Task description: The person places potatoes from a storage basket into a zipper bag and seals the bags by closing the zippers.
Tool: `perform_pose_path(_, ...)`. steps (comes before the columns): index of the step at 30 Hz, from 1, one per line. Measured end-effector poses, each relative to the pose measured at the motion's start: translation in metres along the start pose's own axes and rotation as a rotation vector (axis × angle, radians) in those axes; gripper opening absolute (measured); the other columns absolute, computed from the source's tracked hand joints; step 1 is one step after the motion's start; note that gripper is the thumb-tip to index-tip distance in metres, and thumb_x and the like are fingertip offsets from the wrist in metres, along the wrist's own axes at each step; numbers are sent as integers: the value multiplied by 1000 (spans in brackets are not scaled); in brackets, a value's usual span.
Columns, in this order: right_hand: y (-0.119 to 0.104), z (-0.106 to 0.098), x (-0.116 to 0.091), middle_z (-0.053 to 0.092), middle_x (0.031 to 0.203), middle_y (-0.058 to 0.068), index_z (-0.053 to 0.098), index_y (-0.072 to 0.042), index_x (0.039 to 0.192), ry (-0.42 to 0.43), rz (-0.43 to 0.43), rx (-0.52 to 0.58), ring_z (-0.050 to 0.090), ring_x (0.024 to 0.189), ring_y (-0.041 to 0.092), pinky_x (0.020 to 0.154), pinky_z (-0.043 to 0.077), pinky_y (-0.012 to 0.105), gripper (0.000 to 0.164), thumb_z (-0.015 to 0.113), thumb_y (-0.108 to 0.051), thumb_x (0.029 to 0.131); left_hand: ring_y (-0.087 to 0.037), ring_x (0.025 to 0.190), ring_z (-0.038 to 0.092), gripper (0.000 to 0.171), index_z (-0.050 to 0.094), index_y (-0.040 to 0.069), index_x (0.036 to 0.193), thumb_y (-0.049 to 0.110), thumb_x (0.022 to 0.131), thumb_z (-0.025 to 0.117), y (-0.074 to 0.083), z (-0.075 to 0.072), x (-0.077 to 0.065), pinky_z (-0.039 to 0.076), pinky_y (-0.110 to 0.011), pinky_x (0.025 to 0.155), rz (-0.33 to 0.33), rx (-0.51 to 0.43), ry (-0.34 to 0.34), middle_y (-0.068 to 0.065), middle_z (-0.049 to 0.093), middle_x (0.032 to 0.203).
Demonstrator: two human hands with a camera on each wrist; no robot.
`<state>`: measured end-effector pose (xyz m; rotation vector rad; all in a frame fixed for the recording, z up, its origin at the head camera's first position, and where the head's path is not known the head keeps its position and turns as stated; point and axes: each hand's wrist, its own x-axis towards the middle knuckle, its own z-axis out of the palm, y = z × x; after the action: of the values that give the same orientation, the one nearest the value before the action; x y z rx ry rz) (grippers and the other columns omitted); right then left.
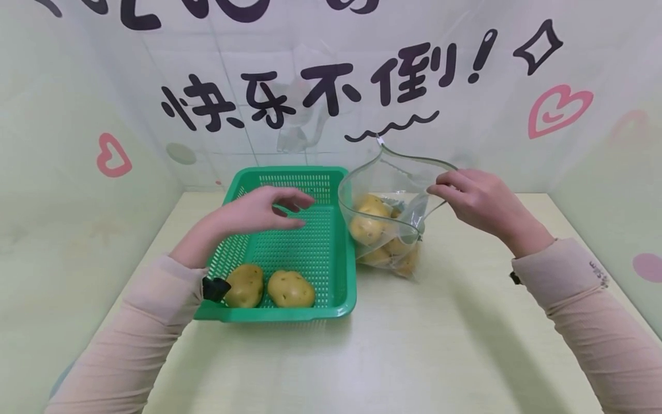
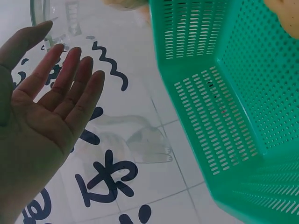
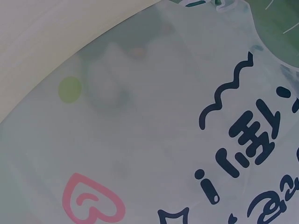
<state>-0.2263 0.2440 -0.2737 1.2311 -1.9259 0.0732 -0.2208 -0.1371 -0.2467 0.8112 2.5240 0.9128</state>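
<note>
Two potatoes lie side by side at the near end of a green basket, just inside its front wall, which would stop them rolling off across the table. The basket sits in front of the person, in easy reach of the left hand, which hangs above it. That hand holds nothing: its thumb stands apart from loosely extended fingers, and their tips point toward a clear zip bag. The bag stands on the table just beside the basket's right wall, a placing that seems to suit both hands' reach. More potatoes sit low in it, and their weight probably helps it stand; through the creased film I cannot fairly count them. The right hand pinches the right side of the bag's rim, apparently so that the soft mouth is drawn wide rather than falling together. Behind everything rises a pale backdrop with dark lettering and pink hearts
</note>
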Motion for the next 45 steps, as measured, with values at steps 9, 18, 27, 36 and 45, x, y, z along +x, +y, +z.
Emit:
perform_pose_path(9, 1, 0, 0, 67, 80, 11, 70, -1, 88, -5, -1, 4, 59, 61, 26, 54, 53, 38, 32, 40, -6, 99, -30, 123, 54, 45, 54, 8, 133, 15, 89, 64, -11, 2, -10, 50, -43, 101, -44, 6, -40, -13, 57, 134)
perform_pose_path(18, 1, 0, 0, 67, 79, 11, 70, -1, 88, -7, 4, 0, 59, 60, 25, 53, 53, 38, 31, 41, -5, 99, -32, 124, 52, 48, 52, 7, 134, 16, 89, 64, -23, 11, -17, 48, -46, 103, -50, 11, -95, -14, 56, 135)
perform_pose_path(27, 1, 1, 0, 67, 79, 11, 70, -1, 88, 2, 4, -4, 59, 59, 25, 53, 53, 38, 28, 43, -2, 97, -33, 124, 51, 48, 51, 5, 135, 13, 89, 63, -34, 25, -20, 47, -47, 102, -61, -1, -146, -16, 55, 135)
perform_pose_path(36, 1, 1, 0, 67, 79, 11, 70, -2, 88, -4, 5, -2, 58, 59, 26, 53, 53, 38, 30, 42, -4, 98, -37, 127, 48, 52, 50, 6, 136, 15, 88, 65, -38, 34, -21, 49, -44, 100, -118, 34, -206, -15, 53, 138)
perform_pose_path(45, 0, 0, 0, 67, 79, 12, 70, -1, 89, -13, 6, 1, 59, 61, 26, 55, 53, 38, 28, 43, -2, 97, -38, 128, 47, 53, 50, 8, 137, 16, 87, 67, -38, 36, -24, 46, -48, 102, -139, 57, -228, -15, 53, 138)
